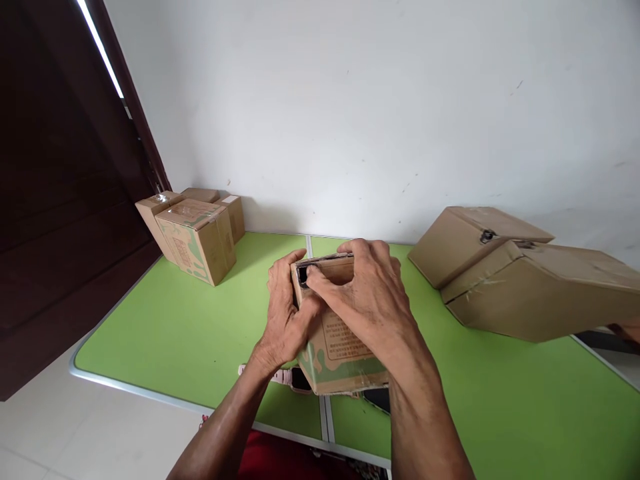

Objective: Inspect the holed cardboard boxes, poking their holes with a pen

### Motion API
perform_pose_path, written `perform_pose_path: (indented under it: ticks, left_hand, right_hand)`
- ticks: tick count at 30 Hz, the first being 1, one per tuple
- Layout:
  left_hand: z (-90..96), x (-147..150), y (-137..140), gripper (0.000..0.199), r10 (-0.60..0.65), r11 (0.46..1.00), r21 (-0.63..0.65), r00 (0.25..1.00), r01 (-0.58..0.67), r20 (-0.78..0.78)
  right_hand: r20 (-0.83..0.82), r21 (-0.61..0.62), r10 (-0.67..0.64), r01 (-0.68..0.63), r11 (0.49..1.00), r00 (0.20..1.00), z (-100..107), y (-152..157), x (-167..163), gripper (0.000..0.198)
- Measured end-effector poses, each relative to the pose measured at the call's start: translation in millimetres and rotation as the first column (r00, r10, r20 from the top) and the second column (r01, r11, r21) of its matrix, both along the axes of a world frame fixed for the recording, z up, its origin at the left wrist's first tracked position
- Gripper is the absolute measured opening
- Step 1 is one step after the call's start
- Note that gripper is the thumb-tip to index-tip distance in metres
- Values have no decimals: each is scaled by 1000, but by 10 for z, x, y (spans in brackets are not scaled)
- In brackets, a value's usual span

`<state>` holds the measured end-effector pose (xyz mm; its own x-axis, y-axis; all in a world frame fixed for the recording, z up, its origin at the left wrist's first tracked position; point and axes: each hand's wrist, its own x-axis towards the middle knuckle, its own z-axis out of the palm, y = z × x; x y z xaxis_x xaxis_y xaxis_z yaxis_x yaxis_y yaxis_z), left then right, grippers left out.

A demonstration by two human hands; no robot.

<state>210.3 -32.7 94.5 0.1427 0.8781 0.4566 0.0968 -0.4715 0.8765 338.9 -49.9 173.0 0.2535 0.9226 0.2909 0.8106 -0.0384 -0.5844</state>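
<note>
Brown card box (345,343) is held right between the fingers of both hands, over the green table (210,327). Its left side is hugged by the left hand (286,317), maybe so it is kept still. Its top rim is gripped by the right hand (373,290), with the thumb tucked in, maybe for a firmer hold. Small boxes (217,250) are set left of the fingers, big boxes (500,293) right, perhaps so room is left between.
</note>
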Motion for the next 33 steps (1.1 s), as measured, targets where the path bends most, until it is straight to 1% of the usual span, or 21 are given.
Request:
perform_pose_path:
  ticks: [2, 4, 6, 7, 9, 10, 11, 12, 14, 15, 16, 18, 20, 21, 23, 26, 28, 29, 30, 31, 33]
  left_hand:
    - [1, -2, 4, 50, 23, 1000, 3, 1000, -23, 1]
    - [14, -26, 33, 47, 46, 999, 6, 999, -46, -2]
    - [32, -82, 93, 44, 52, 999, -12, 999, -52, 5]
    - [38, -118, 133, 43, 46, 999, -25, 999, -46, 18]
    - [40, -189, 221, 38, 20, 999, -36, 997, -18, 68]
    - [36, -218, 263, 35, 8, 1000, -29, 995, -5, 100]
    - [30, -239, 302, 33, -5, 1000, -18, 992, 7, 126]
    - [25, -255, 335, 31, -15, 1000, -5, 990, 16, 143]
    - [31, -285, 390, 31, -19, 1000, 6, 983, 18, 185]
    - [47, -309, 416, 32, -12, 1000, 2, 978, 11, 208]
    - [73, -345, 443, 34, 4, 1000, -1, 973, -3, 232]
    - [149, -454, 508, 38, 31, 1000, -1, 967, -32, 253]
    - [229, -600, 589, 40, 41, 998, 36, 971, -50, 236]
    - [260, -677, 633, 40, 45, 997, 53, 974, -58, 222]
    - [286, -818, 717, 36, 54, 996, 65, 980, -68, 193]
    - [245, -966, 806, 26, 123, 989, 63, 976, -137, 180]
    - [197, -1015, 832, 26, 172, 981, 55, 965, -186, 199]
    - [175, -1025, 834, 27, 180, 980, 52, 962, -194, 205]
    - [157, -1028, 828, 27, 179, 980, 54, 961, -194, 210]
    - [142, -1024, 814, 26, 170, 980, 62, 963, -187, 210]
    - [127, -999, 764, 24, 148, 981, 94, 968, -169, 204]
  right_hand:
    - [8, 25, 22, -22, 999, 1000, -18, 0, 18, 41]
    - [-37, 78, 85, -82, 994, 996, -50, -8, 100, 49]
    - [-158, 126, 156, -137, 983, 975, -105, -32, 237, 68]
    - [-227, 138, 166, -137, 981, 960, -145, -51, 315, 80]
    - [-328, 117, 133, -100, 988, 935, -253, -105, 456, 103]
    - [-370, 87, 128, -103, 991, 920, -320, -136, 505, 108]
    - [-425, 48, 156, -150, 988, 892, -391, -167, 534, 107]
    - [-503, 17, 208, -231, 973, 839, -462, -193, 539, 99]
    - [-688, 42, 318, -402, 915, 652, -585, -219, 480, 76]
    - [-754, 89, 358, -454, 887, 551, -628, -212, 422, 66]
    - [-793, 138, 386, -479, 867, 471, -657, -191, 351, 60]
    - [-814, 215, 436, -498, 840, 383, -677, -110, 194, 54]
    - [-805, 260, 486, -533, 805, 341, -675, -4, 54, 49]
    - [-794, 270, 501, -539, 798, 344, -679, 43, 4, 50]
    - [-769, 262, 506, -530, 806, 391, -723, 103, -38, 56]
    - [-744, 210, 463, -488, 847, 483, -885, 95, 111, 74]
    - [-689, 135, 376, -400, 906, 619, -1020, 71, 357, 81]
    - [-637, 90, 305, -325, 942, 708, -1082, 68, 505, 76]
    - [-465, 29, 177, -185, 982, 868, -1136, 74, 653, 68]
    - [-367, 4, 101, -107, 994, 925, -1181, 89, 787, 57]
    - [-193, -22, 26, -31, 999, 981, -1255, 140, 968, 38]
